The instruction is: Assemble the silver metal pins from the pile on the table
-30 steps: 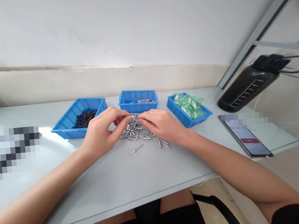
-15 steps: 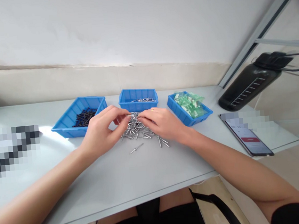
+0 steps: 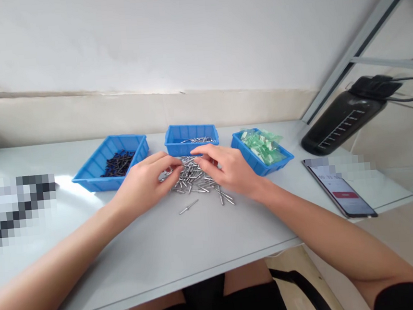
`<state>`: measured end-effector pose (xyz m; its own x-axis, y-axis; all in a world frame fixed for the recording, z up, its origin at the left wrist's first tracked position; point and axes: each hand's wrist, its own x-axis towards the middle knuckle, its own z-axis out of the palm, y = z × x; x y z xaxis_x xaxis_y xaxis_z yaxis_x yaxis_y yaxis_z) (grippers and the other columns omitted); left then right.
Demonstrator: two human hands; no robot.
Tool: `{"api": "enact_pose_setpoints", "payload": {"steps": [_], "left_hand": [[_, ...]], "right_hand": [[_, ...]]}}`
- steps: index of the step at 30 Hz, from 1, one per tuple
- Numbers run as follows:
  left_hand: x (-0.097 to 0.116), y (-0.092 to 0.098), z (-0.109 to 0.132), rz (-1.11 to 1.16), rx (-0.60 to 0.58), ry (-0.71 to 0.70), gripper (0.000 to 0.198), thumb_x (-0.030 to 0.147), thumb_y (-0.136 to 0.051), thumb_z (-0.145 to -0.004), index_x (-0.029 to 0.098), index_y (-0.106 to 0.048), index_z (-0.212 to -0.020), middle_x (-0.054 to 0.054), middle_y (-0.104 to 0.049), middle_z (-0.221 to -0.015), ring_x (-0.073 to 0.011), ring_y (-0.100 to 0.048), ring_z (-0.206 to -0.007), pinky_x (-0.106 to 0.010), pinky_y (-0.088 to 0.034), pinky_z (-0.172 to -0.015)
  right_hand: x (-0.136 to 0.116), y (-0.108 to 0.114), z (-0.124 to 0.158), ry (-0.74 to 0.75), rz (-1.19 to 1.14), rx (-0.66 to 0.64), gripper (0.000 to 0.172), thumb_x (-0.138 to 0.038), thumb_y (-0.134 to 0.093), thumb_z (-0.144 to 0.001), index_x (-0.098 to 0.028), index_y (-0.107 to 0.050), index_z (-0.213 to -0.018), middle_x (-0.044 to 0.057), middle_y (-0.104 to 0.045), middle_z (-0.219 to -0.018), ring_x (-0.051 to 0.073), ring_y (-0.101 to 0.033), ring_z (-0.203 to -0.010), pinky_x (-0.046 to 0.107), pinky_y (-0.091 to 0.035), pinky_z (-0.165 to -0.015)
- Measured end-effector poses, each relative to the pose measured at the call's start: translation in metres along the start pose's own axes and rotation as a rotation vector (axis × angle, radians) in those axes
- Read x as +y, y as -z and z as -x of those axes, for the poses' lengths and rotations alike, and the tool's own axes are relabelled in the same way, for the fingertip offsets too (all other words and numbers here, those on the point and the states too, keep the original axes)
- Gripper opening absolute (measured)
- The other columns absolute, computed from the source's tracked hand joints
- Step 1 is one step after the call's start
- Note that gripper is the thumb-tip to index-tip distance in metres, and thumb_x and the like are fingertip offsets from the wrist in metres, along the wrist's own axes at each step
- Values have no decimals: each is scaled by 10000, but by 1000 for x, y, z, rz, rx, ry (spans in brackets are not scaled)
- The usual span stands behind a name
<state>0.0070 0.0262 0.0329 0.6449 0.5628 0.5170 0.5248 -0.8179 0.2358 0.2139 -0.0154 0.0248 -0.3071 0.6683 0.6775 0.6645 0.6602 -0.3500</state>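
Observation:
A loose pile of silver blind rivets (image 3: 191, 178) lies on the table between my hands. My left hand (image 3: 149, 179) is at the pile's left side, its thumb and fingertips drawn close together; whether a rivet is between them I cannot make out. At the upper right of the pile, my right hand (image 3: 229, 168) has its index finger stretched out and its thumb apart, with no held thing visible. A single rivet (image 3: 189, 206) lies apart, in front of the pile. Behind my hands, a blue bin (image 3: 192, 147) contains more silver rivets.
On the left, a blue bin (image 3: 99, 185) contains dark screw-like pieces (image 3: 118, 163). Green packets (image 3: 262, 145) fill a blue bin (image 3: 252, 161) on the right. Farther right are a black bottle (image 3: 344, 119) and a phone (image 3: 343, 189). A wall (image 3: 173, 107) stands behind.
My hands have moved slightly apart over the pile. The right index finger has lifted and stretched out, and the left fingers have shifted lower.

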Motion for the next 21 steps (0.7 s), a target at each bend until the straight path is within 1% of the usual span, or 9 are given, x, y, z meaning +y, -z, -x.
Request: {"api": "enact_pose_setpoints", "payload": {"steps": [2, 4, 7, 11, 13, 15, 16, 18, 21], "left_hand": [[-2, -1, 1, -41, 7, -8, 206, 300, -476, -894, 169, -634, -897, -27, -619, -849, -125, -574, -741, -235, -431, -661], [-3, -2, 1, -83, 8, -6, 216, 311, -469, -895, 172, -635, -907, -30, -623, -858, -135, -581, -760, -241, -429, -660], [-4, -2, 1, -140, 0, 13, 227, 323, -459, -898, 179, -635, -915, -30, -628, -870, -142, -587, -767, -246, -425, -655], [-5, -2, 1, -168, -16, 17, 232, 321, -442, -909, 183, -629, -930, -28, -633, -894, -142, -597, -773, -243, -423, -647], [-5, -3, 1, -180, -14, 13, 230, 315, -438, -914, 183, -625, -934, -27, -633, -903, -144, -600, -780, -244, -422, -646], [-6, -4, 1, -195, -13, 8, 227, 310, -436, -917, 184, -624, -936, -26, -634, -911, -148, -602, -787, -246, -421, -645], [-7, -4, 2, -199, -16, 3, 226, 308, -435, -918, 185, -623, -938, -25, -634, -911, -150, -602, -791, -248, -422, -646], [-8, -5, 2, -197, -23, -11, 231, 306, -428, -922, 184, -622, -947, -26, -634, -908, -154, -603, -801, -253, -428, -659], [-9, -5, 2, -187, -34, -31, 249, 310, -413, -926, 179, -623, -957, -33, -634, -904, -161, -604, -809, -263, -442, -677]], "right_hand": [[2, 0, 0, -30, -10, 18, 215, -271, -446, -928, -195, -556, -1096, -19, -629, -769, 105, -566, -697, 231, -430, -670], [5, -1, -1, -42, -17, 20, 218, -261, -458, -917, -193, -542, -1107, -14, -627, -796, 106, -565, -712, 234, -439, -678], [6, -3, -1, -4, -34, -23, 205, -242, -456, -911, -189, -525, -1097, 8, -618, -877, 110, -566, -750, 245, -454, -711], [4, -2, -2, 84, -10, -71, 139, -222, -472, -894, -183, -527, -1015, 64, -577, -1025, 153, -553, -934, 288, -462, -803], [4, -2, -2, 84, 20, -80, 145, -232, -488, -888, -183, -537, -1016, 93, -538, -1105, 181, -526, -1029, 316, -460, -841], [4, -1, -2, 89, 35, -107, 153, -245, -491, -893, -178, -554, -1014, 108, -515, -1144, 189, -514, -1063, 329, -449, -878], [5, -2, -2, 103, 33, -133, 155, -250, -487, -898, -171, -565, -1006, 107, -523, -1131, 187, -515, -1060, 326, -442, -890], [6, -2, -2, 137, 24, -193, 163, -250, -470, -913, -156, -582, -985, 90, -566, -1042, 175, -528, -1012, 311, -437, -887], [7, -4, -2, 156, 35, -240, 183, -247, -445, -926, -148, -594, -962, 60, -603, -900, 166, -541, -889, 306, -446, -831]]}}
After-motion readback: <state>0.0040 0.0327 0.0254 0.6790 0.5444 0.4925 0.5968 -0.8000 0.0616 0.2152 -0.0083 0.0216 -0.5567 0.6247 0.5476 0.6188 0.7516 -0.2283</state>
